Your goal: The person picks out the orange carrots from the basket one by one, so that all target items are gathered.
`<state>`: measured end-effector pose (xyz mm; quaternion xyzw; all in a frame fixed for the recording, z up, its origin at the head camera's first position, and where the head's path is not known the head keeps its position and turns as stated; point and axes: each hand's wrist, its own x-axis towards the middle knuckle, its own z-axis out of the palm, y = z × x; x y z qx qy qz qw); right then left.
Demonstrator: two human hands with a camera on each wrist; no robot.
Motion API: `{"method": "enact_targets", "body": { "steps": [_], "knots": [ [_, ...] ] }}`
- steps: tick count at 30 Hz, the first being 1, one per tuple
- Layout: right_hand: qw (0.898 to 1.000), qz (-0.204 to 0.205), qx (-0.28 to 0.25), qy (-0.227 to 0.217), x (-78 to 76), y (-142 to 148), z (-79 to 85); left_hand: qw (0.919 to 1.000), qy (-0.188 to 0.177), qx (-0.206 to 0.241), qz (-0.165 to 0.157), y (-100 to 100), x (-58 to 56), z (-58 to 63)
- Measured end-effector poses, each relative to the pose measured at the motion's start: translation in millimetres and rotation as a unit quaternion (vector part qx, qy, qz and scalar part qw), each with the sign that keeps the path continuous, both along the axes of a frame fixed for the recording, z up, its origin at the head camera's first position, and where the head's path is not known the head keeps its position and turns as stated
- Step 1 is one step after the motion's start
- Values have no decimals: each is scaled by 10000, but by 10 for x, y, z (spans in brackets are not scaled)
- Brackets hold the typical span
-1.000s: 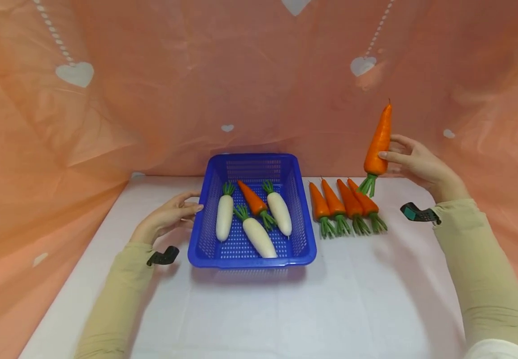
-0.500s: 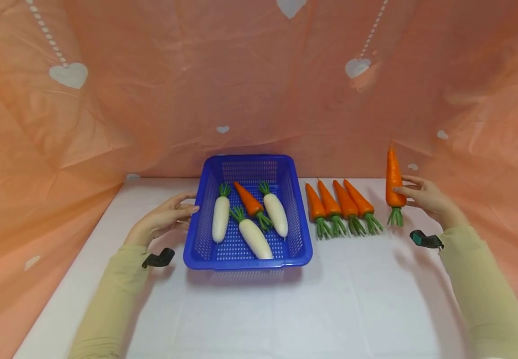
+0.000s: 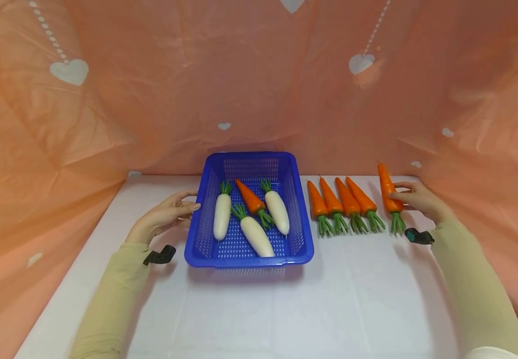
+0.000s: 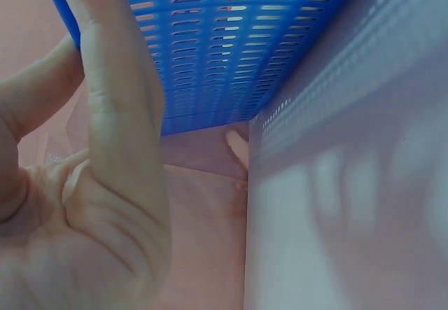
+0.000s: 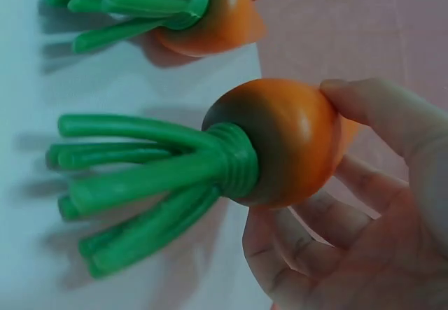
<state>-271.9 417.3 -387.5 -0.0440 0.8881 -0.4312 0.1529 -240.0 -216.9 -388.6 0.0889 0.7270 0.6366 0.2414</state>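
At the blue plastic basket's (image 3: 250, 263) left side, my left hand (image 3: 164, 217) holds the rim between thumb and fingers; the left wrist view shows the slotted outer wall (image 4: 203, 51). Inside the basket lie one carrot (image 3: 251, 197) and three white radishes (image 3: 221, 217) with green tops. My right hand (image 3: 422, 200) grips another carrot (image 3: 388, 185) around its thick end, thumb on one side and fingers on the other. Its green stems (image 5: 147, 163) point toward me, low over the table. Whether it touches the table I cannot tell.
Between the basket and the held carrot, several carrots (image 3: 349, 199) lie side by side, stems toward me. All stand on a white tabletop (image 3: 259, 314). A peach-coloured curtain (image 3: 259, 75) with white hearts hangs right behind the table's back edge and down both sides.
The right hand has lowered its carrot from above the row to the table's right part, right of the other carrots, and tipped it down. The left hand stays on the basket.
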Motion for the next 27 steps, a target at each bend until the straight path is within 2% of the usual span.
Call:
{"method": "enact_targets", "body": {
  "steps": [4, 9, 19, 27],
  "knots": [
    [9998, -26, 198, -82, -109, -63, -5, 10000, 25, 61, 21, 7, -19, 4],
    [9989, -6, 450, -139, -163, -146, -76, 9999, -61, 18, 126, 14, -12, -7],
    [9992, -76, 359, -184, -123, -275, -182, 9999, -119, 61, 101, 3, 28, -25],
    [9995, -27, 281, -152, -82, -187, -179, 9999, -65, 66, 98, 1, 18, -11]
  ]
}}
